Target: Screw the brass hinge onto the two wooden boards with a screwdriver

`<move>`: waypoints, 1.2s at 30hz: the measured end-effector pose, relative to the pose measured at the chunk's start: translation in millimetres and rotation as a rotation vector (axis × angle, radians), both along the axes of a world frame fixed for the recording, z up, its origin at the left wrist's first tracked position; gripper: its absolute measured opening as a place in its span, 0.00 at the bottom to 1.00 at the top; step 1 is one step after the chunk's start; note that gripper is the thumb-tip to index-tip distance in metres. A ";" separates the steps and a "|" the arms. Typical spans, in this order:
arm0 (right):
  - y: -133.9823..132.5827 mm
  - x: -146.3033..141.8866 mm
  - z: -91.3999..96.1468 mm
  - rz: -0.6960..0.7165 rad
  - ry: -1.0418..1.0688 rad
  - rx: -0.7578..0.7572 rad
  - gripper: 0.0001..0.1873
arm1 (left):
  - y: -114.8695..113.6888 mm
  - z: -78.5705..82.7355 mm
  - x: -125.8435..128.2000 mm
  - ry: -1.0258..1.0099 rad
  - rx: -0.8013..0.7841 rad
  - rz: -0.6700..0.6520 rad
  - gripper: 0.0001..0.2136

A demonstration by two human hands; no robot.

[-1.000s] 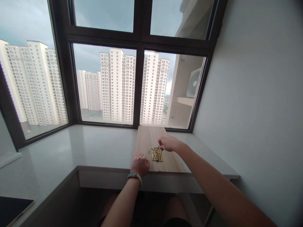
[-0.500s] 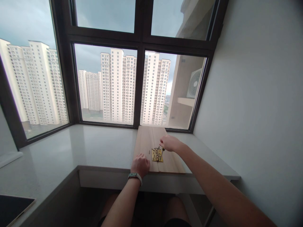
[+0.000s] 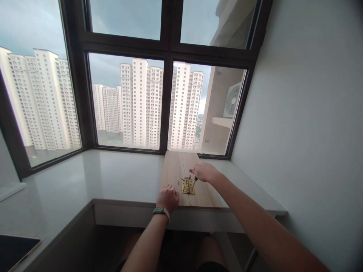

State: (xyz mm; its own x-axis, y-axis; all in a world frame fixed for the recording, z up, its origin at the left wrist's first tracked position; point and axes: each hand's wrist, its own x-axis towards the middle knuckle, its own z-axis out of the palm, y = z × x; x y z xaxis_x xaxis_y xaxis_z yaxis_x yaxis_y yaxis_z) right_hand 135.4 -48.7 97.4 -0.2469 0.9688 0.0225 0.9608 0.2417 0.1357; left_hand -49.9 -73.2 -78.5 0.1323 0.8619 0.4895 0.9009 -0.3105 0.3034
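A brass-coloured hinge (image 3: 188,186) lies across the seam of the light wooden boards (image 3: 173,166). My right hand (image 3: 204,171) is closed around the handle of a screwdriver (image 3: 194,182). Its thin shaft slants down to the right leaf of the hinge; the exact spot its tip touches is too small to tell. My left hand (image 3: 168,197) rests with curled fingers on the boards' near left part, beside the hinge. Small screws (image 3: 178,183) lie left of the hinge, and more small metal pieces are at its far edge.
The boards sit on a white windowsill counter (image 3: 127,175), reaching its front edge. Dark window frames (image 3: 167,102) stand behind, and a white wall (image 3: 306,113) rises at the right. A dark flat panel (image 3: 17,251) is at the lower left.
My right hand has turned slightly on the screwdriver, and its fingers now point a little more to the left. My left hand, the hinge and the boards stay in place.
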 end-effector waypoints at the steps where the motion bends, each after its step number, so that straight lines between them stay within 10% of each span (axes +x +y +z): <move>1: 0.2 0.5 -0.7 0.005 -0.003 0.005 0.26 | -0.1 -0.2 0.1 -0.003 0.005 0.000 0.13; 36: 8.4 1.5 -8.1 0.106 0.081 -0.011 0.14 | 1.0 -1.6 0.6 -0.003 0.014 -0.001 0.12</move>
